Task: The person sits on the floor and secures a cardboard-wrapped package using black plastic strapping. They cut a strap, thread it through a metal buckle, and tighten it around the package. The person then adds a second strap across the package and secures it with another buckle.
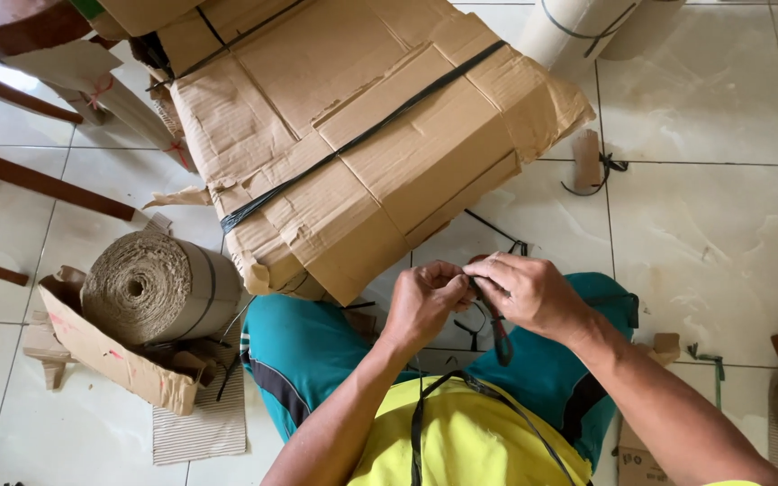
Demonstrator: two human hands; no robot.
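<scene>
Both hands closed | left hand, right hand pinch black strap | beside cardboard bundle

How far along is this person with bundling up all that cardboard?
Done, it seems: the big cardboard bundle already has black straps crossing it, and a cardboard roll sits banded in a torn box. In hand: the left hand and right hand meet over a black strap, working it. Left: loose strips and scraps on the tiled floor.

Both bare forearms angle inward over the lap; the left hand and right hand meet, fingers curled and pinching together.
</scene>
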